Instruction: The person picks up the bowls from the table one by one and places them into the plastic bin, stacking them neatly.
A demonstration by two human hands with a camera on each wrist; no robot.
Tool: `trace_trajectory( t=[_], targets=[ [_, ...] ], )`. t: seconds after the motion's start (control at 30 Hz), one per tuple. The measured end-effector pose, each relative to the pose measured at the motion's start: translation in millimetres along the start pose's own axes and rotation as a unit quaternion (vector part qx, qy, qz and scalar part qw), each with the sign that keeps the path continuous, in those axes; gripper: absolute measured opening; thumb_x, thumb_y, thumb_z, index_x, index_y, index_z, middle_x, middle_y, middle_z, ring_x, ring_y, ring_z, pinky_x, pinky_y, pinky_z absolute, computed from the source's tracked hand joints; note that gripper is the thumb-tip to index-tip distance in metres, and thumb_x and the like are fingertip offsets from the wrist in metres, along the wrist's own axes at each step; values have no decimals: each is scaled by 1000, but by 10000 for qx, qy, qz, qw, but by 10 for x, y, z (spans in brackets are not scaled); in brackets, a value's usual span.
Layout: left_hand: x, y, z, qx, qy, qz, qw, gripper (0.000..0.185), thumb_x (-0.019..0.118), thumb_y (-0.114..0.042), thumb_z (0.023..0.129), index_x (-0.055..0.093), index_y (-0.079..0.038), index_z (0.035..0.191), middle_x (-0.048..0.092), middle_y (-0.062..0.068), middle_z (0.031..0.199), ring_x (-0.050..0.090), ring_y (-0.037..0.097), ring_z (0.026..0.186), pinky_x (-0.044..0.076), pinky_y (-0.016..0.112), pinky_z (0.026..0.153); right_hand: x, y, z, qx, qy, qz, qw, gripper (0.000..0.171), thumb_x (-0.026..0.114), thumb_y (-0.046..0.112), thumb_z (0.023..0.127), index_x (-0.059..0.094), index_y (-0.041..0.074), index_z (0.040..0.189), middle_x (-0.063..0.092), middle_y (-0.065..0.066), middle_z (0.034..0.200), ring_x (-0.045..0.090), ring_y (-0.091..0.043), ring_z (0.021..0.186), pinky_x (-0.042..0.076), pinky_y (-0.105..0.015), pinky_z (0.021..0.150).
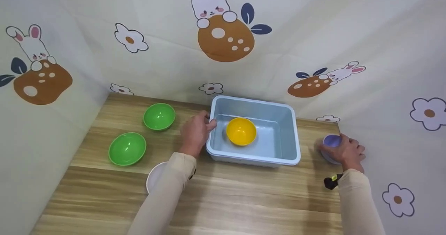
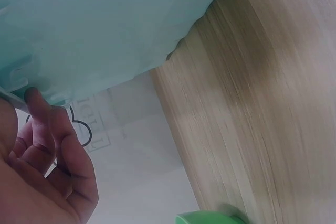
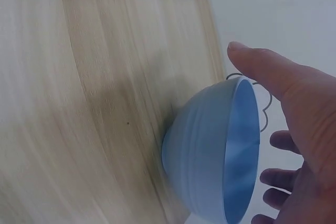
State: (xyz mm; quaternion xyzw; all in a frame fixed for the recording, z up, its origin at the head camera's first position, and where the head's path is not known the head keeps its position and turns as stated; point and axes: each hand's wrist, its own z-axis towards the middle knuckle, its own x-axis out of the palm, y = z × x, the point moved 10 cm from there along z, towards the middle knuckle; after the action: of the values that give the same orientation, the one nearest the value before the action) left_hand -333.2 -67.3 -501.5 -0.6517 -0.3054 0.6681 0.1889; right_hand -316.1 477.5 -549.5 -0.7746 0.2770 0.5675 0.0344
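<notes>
A light blue plastic bin (image 1: pixel 254 102) stands at the back middle of the wooden table (image 1: pixel 244 200), with a yellow bowl (image 1: pixel 241 131) inside it. My left hand (image 1: pixel 197 130) grips the bin's left rim, thumb hooked over the edge. In the left wrist view the fingers (image 2: pixel 44 129) lie against the bin wall (image 2: pixel 105 24). My right hand (image 1: pixel 345 150) holds a pale blue-purple bowl (image 1: pixel 331 141) at the table's right edge. In the right wrist view the thumb (image 3: pixel 273 74) lies over the bowl's rim (image 3: pixel 210 150), with the other fingers curled behind it.
Two green bowls (image 1: pixel 159 116) (image 1: pixel 127 148) sit upright on the left of the table. A white bowl (image 1: pixel 155 177) lies partly hidden under my left forearm. Cloth printed with rabbits and flowers (image 1: pixel 223 36) walls the table at the back and on both sides.
</notes>
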Motion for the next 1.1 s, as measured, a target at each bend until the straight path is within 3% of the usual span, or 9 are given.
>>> trace_trajectory(
  t=[0.23,0.43,0.77,1.1],
  targets=[
    [-63,11,8,-8,-155,56,9999,26,67,-37,94,71,-16,108,78,3,96,69,26,86,51,40,79,30,-6,-13,-80,10,87,9999,121,72,69,78,16,-2,158,15,-44,153,21,-61,134,27,-75,104],
    [-35,18,2,-28,-35,-6,10000,28,66,-37,94,70,-15,110,78,4,99,70,26,87,54,40,78,77,-39,-19,-50,87,158,9998,125,74,68,78,11,-3,159,11,-43,154,19,-60,135,32,-75,104],
    [11,11,4,-65,42,-32,10000,27,67,-38,94,69,-16,111,78,4,101,70,26,90,54,40,81,266,-37,-23,8,780,341,9964,135,71,72,78,-13,6,161,1,-46,153,24,-66,134,36,-73,108],
    [18,30,-3,-138,53,-113,9998,27,67,-38,94,69,-18,111,77,2,99,69,24,88,53,40,79,293,-26,-31,-2,696,461,9965,132,71,69,80,-12,8,161,1,-44,154,26,-65,134,37,-73,107]
  ],
)
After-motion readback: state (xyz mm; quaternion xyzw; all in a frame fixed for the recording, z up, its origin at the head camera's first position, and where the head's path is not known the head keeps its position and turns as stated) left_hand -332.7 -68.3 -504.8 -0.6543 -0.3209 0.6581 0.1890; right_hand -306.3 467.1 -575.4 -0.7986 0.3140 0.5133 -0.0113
